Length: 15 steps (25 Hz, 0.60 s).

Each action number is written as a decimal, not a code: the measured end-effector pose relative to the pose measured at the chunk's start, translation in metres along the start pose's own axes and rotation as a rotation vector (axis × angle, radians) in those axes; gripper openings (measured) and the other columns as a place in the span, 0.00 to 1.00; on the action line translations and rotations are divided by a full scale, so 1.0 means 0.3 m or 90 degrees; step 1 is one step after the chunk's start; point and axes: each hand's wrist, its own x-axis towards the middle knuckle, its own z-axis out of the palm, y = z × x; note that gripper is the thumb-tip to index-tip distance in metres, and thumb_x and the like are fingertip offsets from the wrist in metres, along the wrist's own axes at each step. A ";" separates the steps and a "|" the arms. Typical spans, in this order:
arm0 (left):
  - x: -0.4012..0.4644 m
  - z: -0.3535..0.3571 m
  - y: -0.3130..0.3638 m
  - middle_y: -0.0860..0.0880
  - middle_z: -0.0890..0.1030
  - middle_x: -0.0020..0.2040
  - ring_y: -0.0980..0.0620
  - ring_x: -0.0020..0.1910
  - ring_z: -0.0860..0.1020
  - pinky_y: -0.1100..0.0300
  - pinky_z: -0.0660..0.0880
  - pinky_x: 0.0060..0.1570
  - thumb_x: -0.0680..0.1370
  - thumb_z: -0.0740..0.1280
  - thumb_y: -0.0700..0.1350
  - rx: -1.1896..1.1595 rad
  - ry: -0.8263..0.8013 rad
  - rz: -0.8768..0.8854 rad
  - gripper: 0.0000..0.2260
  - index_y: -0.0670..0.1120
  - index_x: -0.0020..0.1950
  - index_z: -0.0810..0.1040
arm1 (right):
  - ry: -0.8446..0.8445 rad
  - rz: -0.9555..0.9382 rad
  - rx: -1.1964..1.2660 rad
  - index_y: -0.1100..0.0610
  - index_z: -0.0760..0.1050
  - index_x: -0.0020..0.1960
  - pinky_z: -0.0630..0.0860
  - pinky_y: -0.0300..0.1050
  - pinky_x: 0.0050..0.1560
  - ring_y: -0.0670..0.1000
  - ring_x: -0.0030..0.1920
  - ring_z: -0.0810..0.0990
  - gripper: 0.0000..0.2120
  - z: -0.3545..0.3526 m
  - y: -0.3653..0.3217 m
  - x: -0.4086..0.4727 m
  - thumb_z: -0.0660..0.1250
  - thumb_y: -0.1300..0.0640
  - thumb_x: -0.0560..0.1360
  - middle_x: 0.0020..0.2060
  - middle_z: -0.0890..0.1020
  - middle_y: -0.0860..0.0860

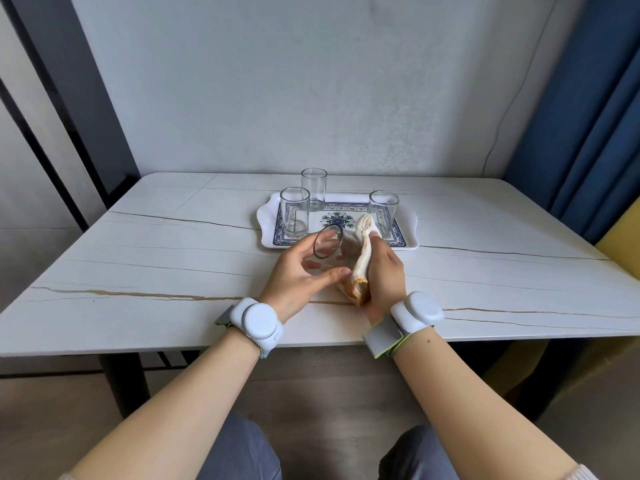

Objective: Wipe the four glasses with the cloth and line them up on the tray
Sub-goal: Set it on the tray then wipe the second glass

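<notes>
My left hand (297, 277) grips a clear glass (327, 247) tilted on its side above the table, its rim turned toward me. My right hand (382, 271) holds a bunched cream cloth (363, 252) right beside that glass. Behind them lies a white tray (266, 233) with a blue pattern. One glass (294, 212) stands upright at the tray's left and another glass (383, 213) at its right. A third upright glass (314, 189) is at the tray's far edge; whether it is on the tray or just behind it is unclear.
The white marble-look table (173, 258) runs wide to both sides of the tray. A grey wall stands close behind it, a blue curtain (588, 116) hangs at the right, and a yellow seat (620, 237) shows at the far right.
</notes>
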 end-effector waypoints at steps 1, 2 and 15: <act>0.001 0.004 -0.001 0.59 0.83 0.56 0.59 0.59 0.79 0.63 0.73 0.56 0.68 0.78 0.46 0.002 0.008 0.003 0.24 0.61 0.61 0.76 | -0.002 0.028 0.010 0.56 0.85 0.46 0.82 0.43 0.47 0.50 0.42 0.85 0.19 0.019 0.002 -0.010 0.63 0.43 0.77 0.37 0.87 0.48; 0.002 0.008 -0.002 0.60 0.83 0.54 0.60 0.58 0.79 0.65 0.72 0.54 0.68 0.77 0.46 0.000 0.026 0.005 0.21 0.62 0.57 0.77 | 0.001 0.053 0.009 0.57 0.85 0.46 0.82 0.47 0.50 0.52 0.45 0.86 0.20 0.039 0.000 -0.015 0.63 0.42 0.77 0.40 0.88 0.50; 0.020 -0.017 -0.022 0.48 0.85 0.50 0.52 0.49 0.83 0.56 0.78 0.55 0.72 0.76 0.46 -0.142 0.169 -0.057 0.19 0.49 0.61 0.77 | -0.130 0.102 -0.170 0.62 0.77 0.48 0.77 0.64 0.60 0.64 0.54 0.81 0.27 -0.018 -0.020 -0.018 0.63 0.37 0.72 0.55 0.83 0.62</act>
